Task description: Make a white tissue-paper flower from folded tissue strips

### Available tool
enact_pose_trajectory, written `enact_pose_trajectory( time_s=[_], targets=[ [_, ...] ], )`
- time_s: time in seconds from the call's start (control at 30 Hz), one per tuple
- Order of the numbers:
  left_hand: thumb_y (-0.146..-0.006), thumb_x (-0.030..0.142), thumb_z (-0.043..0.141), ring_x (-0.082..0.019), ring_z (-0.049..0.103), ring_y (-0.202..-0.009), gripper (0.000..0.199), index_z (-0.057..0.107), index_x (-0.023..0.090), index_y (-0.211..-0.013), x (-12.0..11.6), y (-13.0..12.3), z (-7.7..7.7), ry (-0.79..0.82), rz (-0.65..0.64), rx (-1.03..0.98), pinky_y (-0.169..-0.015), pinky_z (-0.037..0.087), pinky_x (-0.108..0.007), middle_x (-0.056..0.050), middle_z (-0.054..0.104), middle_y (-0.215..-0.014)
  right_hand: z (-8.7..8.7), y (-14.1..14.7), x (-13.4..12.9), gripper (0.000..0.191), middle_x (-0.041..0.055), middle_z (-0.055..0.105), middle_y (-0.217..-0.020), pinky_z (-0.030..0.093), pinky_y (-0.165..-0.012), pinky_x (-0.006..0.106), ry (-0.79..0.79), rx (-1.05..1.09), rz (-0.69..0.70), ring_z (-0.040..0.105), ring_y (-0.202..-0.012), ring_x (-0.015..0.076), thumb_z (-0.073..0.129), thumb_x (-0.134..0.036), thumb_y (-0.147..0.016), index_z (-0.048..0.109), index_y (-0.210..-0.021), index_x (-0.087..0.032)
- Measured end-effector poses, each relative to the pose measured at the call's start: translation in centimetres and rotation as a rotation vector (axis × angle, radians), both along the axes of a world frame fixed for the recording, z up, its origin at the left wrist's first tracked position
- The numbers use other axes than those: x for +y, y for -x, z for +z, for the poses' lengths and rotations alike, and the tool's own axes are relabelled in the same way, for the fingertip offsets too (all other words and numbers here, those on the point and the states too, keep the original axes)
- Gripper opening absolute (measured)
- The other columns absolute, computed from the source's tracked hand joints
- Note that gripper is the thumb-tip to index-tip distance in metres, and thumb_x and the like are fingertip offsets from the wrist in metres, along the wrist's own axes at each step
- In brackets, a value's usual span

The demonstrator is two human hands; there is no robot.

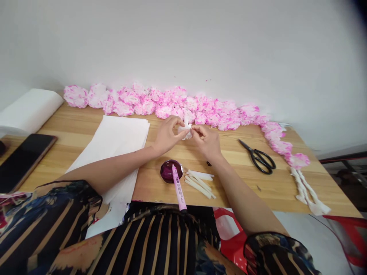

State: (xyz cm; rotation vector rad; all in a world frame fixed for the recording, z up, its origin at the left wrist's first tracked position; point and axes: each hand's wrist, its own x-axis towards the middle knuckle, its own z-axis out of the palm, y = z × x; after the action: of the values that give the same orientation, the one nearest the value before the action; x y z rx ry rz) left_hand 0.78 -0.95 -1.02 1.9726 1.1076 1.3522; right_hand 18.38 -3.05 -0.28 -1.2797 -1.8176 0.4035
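Between my two hands is a small white tissue paper flower (pixel 185 131), with a white piece sticking up from it. My left hand (pixel 169 134) pinches its left side between thumb and fingers. On its right side, the fingertips of my right hand (pixel 207 142) are pressed together on the paper. Just beyond my hands lies a long row of pink-tipped white paper flowers (pixel 172 100). Nearer to me sits a small dish of dark purple liquid (pixel 166 172), with a pink marker (pixel 179 189) leaning across its rim.
White sticks (pixel 199 184) lie right of the dish. Black scissors (pixel 259 156) rest to the right, near twisted white paper strands (pixel 308 191). At left are stacked white sheets (pixel 114 137), a phone (pixel 25 160) and a white paper roll (pixel 30 109). A wall stands behind the wooden table (pixel 229 194).
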Motion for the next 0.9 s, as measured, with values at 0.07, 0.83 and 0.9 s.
enact_pose_trajectory(
  time_s=[0.07, 0.83, 0.9],
  targets=[
    [-0.083, 0.032, 0.068, -0.017, 0.058, -0.09, 0.017, 0.058, 0.019, -0.082, 0.2, 0.0, -0.2, 0.043, -0.003, 0.005, -0.083, 0.047, -0.031, -0.004, 0.063, -0.091, 0.0, 0.0, 0.0, 0.018, 0.0019, 0.074, -0.083, 0.046, -0.07, 0.029, -0.017, -0.056, 0.023, 0.065, -0.073, 0.017, 0.055, -0.029, -0.09, 0.071, -0.091, -0.021],
    [-0.084, 0.04, 0.069, -0.019, 0.054, -0.08, 0.027, 0.057, 0.019, -0.071, -0.4, 0.4, 1.0, -0.069, -0.014, 0.169, -0.077, 0.041, -0.034, -0.003, 0.062, -0.077, -0.2, -0.1, 1.0, 0.026, -0.0029, 0.064, -0.065, 0.058, -0.063, 0.029, 0.318, 0.604, -0.041, 0.063, -0.059, 0.0126, 0.071, -0.043, -0.076, 0.066, -0.085, -0.02],
    [-0.081, 0.037, 0.071, -0.02, 0.054, -0.083, 0.024, 0.057, 0.02, -0.074, -0.4, 0.3, 0.8, -0.083, 0.012, 0.241, -0.078, 0.041, -0.035, -0.004, 0.064, -0.081, -0.3, 0.0, 1.0, 0.027, -0.0027, 0.064, -0.066, 0.058, -0.063, 0.028, 0.342, 0.628, -0.035, 0.063, -0.059, 0.0121, 0.072, -0.044, -0.075, 0.067, -0.085, -0.02]
  ],
)
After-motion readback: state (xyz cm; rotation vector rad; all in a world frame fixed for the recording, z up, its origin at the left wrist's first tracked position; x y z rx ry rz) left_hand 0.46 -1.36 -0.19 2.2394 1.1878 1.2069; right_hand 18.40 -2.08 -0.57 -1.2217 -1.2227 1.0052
